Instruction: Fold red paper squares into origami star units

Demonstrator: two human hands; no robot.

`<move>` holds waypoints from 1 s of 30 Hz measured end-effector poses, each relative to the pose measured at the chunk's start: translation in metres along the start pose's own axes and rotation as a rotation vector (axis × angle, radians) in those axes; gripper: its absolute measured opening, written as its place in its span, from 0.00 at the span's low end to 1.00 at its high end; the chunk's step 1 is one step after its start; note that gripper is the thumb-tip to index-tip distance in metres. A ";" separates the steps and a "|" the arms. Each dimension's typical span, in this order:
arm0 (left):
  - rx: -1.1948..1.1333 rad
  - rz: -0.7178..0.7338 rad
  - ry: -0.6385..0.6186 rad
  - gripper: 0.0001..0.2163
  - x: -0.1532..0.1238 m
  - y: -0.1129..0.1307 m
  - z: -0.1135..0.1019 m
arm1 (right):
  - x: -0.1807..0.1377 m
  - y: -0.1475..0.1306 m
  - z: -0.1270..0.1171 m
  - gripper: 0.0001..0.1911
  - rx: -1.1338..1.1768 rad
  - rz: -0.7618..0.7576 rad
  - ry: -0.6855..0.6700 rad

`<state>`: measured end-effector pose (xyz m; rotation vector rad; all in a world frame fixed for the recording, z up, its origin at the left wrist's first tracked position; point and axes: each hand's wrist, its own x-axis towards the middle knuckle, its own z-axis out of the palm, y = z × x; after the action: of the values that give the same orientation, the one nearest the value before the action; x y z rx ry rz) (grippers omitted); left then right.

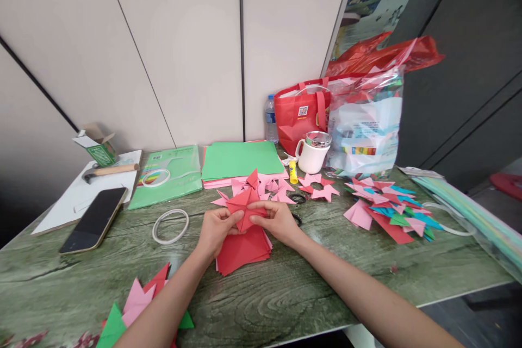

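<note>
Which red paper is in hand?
The creased red paper, pinched by both the left hand and the right hand; the other red sheets look flat, stacked on the table.

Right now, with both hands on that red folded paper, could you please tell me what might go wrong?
The left hand and right hand pinch the red folded paper close together, so a crease might slip or bend. The left forearm crosses pink and green folded pieces in this view and could brush them askew. The white mug stands near a pink-and-red paper ring; if knocked, it might flatten it.
</note>
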<state>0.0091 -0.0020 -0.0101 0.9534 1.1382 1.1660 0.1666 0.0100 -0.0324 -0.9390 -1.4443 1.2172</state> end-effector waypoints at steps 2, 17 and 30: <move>-0.022 0.001 -0.013 0.16 0.000 0.001 0.001 | 0.000 0.000 0.000 0.15 -0.002 0.011 0.005; -0.014 -0.029 -0.037 0.14 0.001 0.000 -0.001 | 0.001 -0.002 -0.002 0.15 0.061 0.036 -0.035; 0.056 -0.052 -0.080 0.14 -0.002 0.000 0.001 | 0.001 -0.004 -0.008 0.11 -0.136 -0.043 -0.134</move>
<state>0.0101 -0.0044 -0.0096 0.9988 1.1304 1.0497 0.1746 0.0118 -0.0282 -0.9273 -1.6623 1.1808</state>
